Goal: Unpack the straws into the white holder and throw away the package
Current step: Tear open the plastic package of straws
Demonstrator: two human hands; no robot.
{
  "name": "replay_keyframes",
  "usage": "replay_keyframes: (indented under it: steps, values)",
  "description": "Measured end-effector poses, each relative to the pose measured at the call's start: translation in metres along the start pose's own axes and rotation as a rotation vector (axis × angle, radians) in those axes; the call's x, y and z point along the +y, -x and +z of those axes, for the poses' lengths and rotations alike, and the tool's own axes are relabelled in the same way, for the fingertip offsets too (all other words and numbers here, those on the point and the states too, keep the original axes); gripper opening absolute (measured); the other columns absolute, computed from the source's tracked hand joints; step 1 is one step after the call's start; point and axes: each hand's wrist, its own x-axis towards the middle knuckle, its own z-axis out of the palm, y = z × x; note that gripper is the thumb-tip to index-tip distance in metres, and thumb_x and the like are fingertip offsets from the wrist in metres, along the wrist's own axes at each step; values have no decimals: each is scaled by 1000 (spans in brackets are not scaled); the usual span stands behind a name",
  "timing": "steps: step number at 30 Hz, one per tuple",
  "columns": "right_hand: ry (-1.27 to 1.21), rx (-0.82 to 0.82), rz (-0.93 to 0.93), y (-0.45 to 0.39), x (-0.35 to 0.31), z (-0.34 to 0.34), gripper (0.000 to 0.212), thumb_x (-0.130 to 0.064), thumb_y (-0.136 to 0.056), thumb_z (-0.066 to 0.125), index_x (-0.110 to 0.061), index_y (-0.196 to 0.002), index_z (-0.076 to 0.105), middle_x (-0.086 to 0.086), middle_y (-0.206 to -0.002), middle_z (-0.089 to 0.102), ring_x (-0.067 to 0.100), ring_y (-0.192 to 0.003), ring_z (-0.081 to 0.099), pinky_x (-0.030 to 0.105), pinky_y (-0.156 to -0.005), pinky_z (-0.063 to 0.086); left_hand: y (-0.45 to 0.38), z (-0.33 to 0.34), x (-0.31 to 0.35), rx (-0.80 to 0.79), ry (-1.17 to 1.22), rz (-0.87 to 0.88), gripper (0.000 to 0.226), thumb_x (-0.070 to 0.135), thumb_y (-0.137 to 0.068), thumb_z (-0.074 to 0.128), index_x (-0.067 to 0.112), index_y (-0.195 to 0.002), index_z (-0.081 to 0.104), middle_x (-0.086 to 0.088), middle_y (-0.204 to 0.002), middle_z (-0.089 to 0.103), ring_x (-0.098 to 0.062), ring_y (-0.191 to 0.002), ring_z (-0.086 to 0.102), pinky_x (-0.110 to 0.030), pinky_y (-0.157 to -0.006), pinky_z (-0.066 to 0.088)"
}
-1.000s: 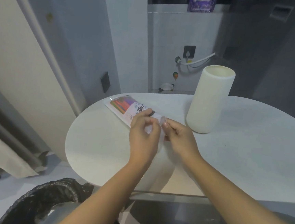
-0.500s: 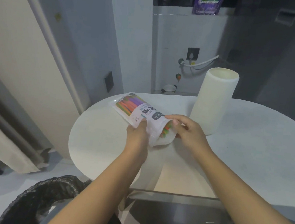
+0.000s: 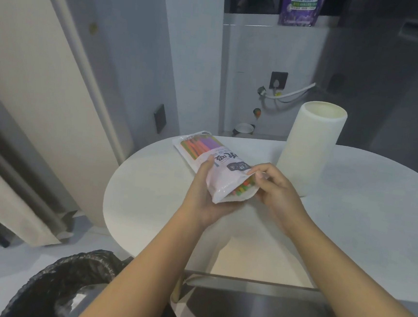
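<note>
Over the table (image 3: 148, 203), both hands grip the opened straw package (image 3: 223, 171) (bright straws (image 3: 244, 186) peeking out): left hand (image 3: 205, 193) underneath, right hand (image 3: 273, 186) pinching its mouth.

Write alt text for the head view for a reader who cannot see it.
A person's left hand holds an opened straw package over a round white table while the right hand pinches its open mouth, where colourful straw ends show. A tall white holder stands just behind; a black-lined bin sits below.

Straw package (image 3: 217, 166) open at near end, coloured straws (image 3: 244, 186) showing; white holder (image 3: 310, 147) upright just beside.
</note>
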Motion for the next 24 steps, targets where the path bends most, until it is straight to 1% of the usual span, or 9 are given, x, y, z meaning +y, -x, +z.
replay_keyframes:
  steps: [4,6,8,11,16,18,20,22,24]
  values:
    - [-134,-59,46,0,-4,1,23,-4,-97,36,-8,-84,54,7,-89,62,13,-74,64,21,-60,52,-8,0,6,-63,111,124,51,52,-91,46,8,-109,66,-16,-100,72,-31,-92,70,-44,-86,54]
    - [-138,-73,62,0,-6,1,23,-7,-98,34,-11,-88,55,7,-92,63,14,-77,64,23,-63,52,-10,3,9,-45,82,167,51,50,-90,50,7,-113,64,-16,-102,69,-31,-95,68,-44,-89,53]
    - [-123,-13,82,-2,-6,2,22,-13,-99,35,-16,-99,57,7,-99,62,16,-83,62,26,-70,51,-12,7,10,8,0,219,57,43,-90,54,4,-132,49,-17,-111,60,-32,-103,61,-47,-96,47]
    - [-321,84,202,-7,-3,3,26,-21,-99,40,-14,-121,52,7,-104,64,23,-91,63,35,-78,51,-18,13,12,67,-77,352,73,28,-81,69,1,-141,39,-17,-116,54,-33,-111,57,-51,-103,43]
    - [-530,76,377,-5,-2,4,29,-29,-99,38,-9,-93,57,9,-87,73,24,-75,71,30,-56,56,-20,16,13,60,-239,548,73,18,-75,73,5,-139,40,-24,-126,56,-40,-120,55,-57,-100,45]
    - [-514,91,403,-4,0,5,30,-31,-100,36,-7,-105,53,15,-98,70,27,-79,70,33,-58,56,-17,17,12,58,-256,590,72,19,-74,73,8,-138,41,-25,-131,54,-38,-119,57,-55,-99,47]
    - [-446,98,442,-3,-1,5,37,-34,-100,34,-5,-116,51,20,-110,65,31,-85,67,40,-67,55,-15,18,12,63,-267,628,70,19,-74,73,8,-136,43,-25,-130,55,-36,-117,59,-52,-99,48]
    - [-389,81,480,-3,-1,5,40,-37,-100,32,-5,-108,55,18,-100,67,29,-77,67,40,-66,54,-12,17,13,84,-308,660,68,21,-73,74,8,-134,46,-22,-125,59,-34,-115,60,-48,-96,51]
    - [-381,73,503,-2,1,7,40,-37,-100,31,-7,-96,56,12,-75,69,23,-61,67,33,-56,53,-9,15,14,103,-349,692,66,22,-71,76,10,-131,49,-14,-120,64,-29,-111,63,-44,-93,53]
